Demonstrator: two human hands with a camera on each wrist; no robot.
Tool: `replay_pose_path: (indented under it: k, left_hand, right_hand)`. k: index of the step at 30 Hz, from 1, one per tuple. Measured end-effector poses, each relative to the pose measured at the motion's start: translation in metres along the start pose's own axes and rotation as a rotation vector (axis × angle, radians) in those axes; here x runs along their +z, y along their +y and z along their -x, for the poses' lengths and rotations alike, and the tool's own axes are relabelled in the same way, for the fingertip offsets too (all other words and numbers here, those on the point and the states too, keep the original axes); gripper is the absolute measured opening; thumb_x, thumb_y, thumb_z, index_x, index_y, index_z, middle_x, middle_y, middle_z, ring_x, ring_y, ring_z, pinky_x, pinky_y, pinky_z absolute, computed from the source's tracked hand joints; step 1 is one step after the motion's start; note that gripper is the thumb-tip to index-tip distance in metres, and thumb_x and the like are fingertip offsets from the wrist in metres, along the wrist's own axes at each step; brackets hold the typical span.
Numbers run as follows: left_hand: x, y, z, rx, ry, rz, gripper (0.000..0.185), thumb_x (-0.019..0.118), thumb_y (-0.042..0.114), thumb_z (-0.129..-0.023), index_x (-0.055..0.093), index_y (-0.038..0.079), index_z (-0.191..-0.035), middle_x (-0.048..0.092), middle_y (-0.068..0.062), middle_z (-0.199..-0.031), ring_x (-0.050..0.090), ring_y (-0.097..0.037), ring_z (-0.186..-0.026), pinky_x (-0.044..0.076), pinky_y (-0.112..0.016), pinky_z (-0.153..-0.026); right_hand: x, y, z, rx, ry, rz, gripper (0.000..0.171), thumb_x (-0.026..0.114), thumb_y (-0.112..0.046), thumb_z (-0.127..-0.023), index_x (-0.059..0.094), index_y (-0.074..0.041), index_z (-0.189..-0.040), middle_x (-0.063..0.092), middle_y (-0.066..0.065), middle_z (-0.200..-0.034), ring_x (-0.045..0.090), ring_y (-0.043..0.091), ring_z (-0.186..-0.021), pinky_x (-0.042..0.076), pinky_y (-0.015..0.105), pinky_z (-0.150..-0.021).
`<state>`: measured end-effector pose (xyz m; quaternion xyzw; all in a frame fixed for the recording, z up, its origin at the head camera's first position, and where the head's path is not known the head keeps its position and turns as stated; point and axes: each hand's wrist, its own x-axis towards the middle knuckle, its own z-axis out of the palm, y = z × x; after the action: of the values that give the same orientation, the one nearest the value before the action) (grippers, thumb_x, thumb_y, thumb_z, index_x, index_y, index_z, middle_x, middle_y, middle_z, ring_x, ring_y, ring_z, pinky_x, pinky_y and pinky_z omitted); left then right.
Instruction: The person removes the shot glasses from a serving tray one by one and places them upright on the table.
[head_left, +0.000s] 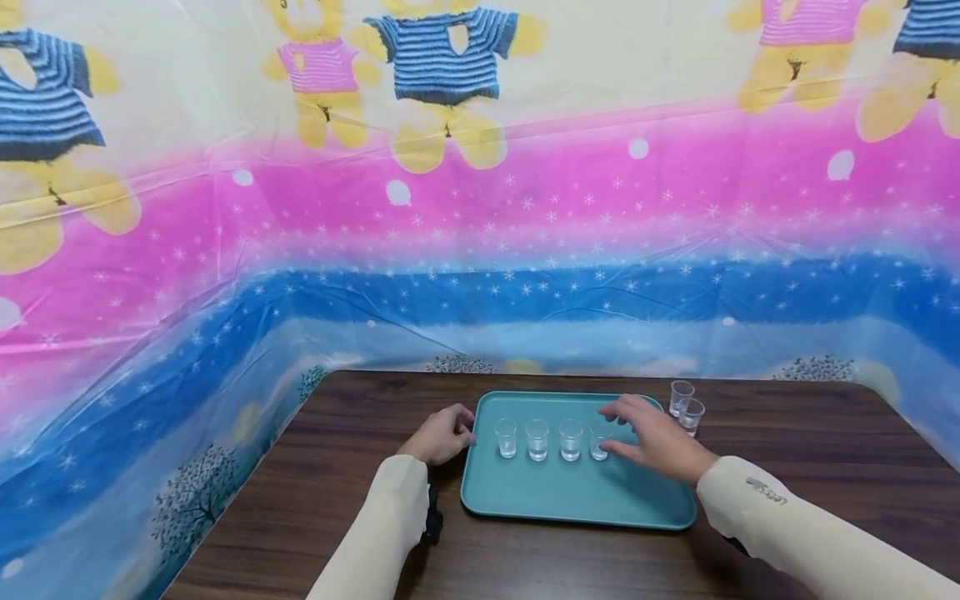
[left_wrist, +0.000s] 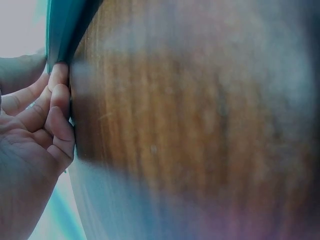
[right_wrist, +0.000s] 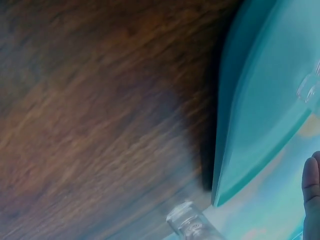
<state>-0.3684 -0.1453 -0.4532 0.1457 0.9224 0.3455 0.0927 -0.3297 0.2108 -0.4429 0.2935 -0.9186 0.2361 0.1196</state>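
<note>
A green tray (head_left: 577,500) lies on the table with several small clear shot glasses (head_left: 537,440) standing upright in a row across it. At the tray's left edge, my left hand (head_left: 441,435) pinches the rim between thumb and curled fingers; the left wrist view shows the fingertips (left_wrist: 60,75) right at that rim. My right hand (head_left: 656,437) reaches over the tray's right side, thumb and fingers spread apart beside the rightmost shot glass (head_left: 597,444). Its thumb tip overlaps that glass in the head view. Only a few fingers (right_wrist: 311,185) show in the right wrist view.
Two more shot glasses (head_left: 681,397) stand close together on the wooden table (head_left: 330,483), just beyond the tray's back right corner. A printed cloth (head_left: 480,292) with bears and snowflakes hangs behind the table and along its sides.
</note>
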Motion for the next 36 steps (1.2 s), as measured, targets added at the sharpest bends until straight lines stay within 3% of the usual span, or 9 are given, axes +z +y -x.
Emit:
replay_pose_path:
  k: [12, 20, 36]
  left_hand:
    - [-0.003, 0.004, -0.001, 0.000, -0.004, 0.000, 0.029, 0.059, 0.011, -0.094, 0.053, 0.002, -0.121, 0.055, -0.005, -0.088, 0.053, -0.019, -0.075, 0.044, -0.035, -0.068]
    - [-0.002, 0.002, -0.001, 0.000, -0.007, -0.001, 0.030, 0.059, 0.011, -0.094, 0.052, 0.002, -0.122, 0.055, -0.005, -0.089, 0.053, -0.018, -0.076, 0.044, -0.035, -0.068]
    - [-0.001, 0.000, -0.001, -0.013, -0.022, 0.016, 0.029, 0.059, 0.011, -0.094, 0.052, 0.003, -0.121, 0.055, -0.005, -0.088, 0.053, -0.019, -0.076, 0.045, -0.035, -0.068]
  right_hand:
    - [0.002, -0.002, -0.003, -0.018, -0.010, 0.031, 0.029, 0.071, -0.023, -0.086, 0.063, -0.009, -0.111, 0.058, -0.001, -0.097, 0.054, 0.011, -0.086, 0.048, 0.033, -0.073]
    - [-0.010, -0.006, 0.000, 0.043, -0.018, -0.012, 0.029, 0.070, -0.020, -0.087, 0.061, -0.008, -0.112, 0.058, 0.003, -0.098, 0.056, 0.019, -0.089, 0.048, 0.036, -0.075]
    - [-0.031, 0.024, 0.021, 0.064, 0.017, 0.039, 0.027, 0.070, -0.021, -0.087, 0.061, -0.010, -0.110, 0.056, 0.002, -0.097, 0.054, 0.018, -0.085, 0.047, 0.036, -0.070]
